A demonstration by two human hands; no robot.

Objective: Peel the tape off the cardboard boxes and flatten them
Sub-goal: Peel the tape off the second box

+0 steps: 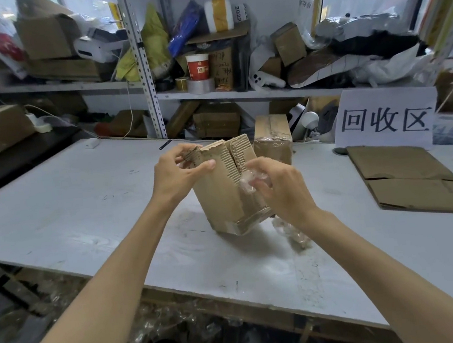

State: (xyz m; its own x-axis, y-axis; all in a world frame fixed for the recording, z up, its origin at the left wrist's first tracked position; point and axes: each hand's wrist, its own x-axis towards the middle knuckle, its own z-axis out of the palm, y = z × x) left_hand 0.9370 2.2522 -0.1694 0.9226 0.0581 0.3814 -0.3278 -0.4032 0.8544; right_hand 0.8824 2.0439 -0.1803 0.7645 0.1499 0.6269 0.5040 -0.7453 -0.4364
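Your left hand (176,173) pinches the box (228,188) top; your right hand (274,186) grips wadded tape (248,178). Yank hard and the cardboard may tear.

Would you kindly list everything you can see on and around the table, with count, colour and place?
held box: one, brown, tilted on table centre, between both hands
crumpled tape: one wad, clear, in right hand
taped box: one, brown, behind held box
flattened cardboard: brown, table right
tape scraps: clear, table, under right wrist
paper sign: one, white, black characters, back right
table: one, white
paper cup: one, red and white, shelf
tape roll: one, clear, shelf
left hand: grips box's torn top edge
right hand: clutching tape
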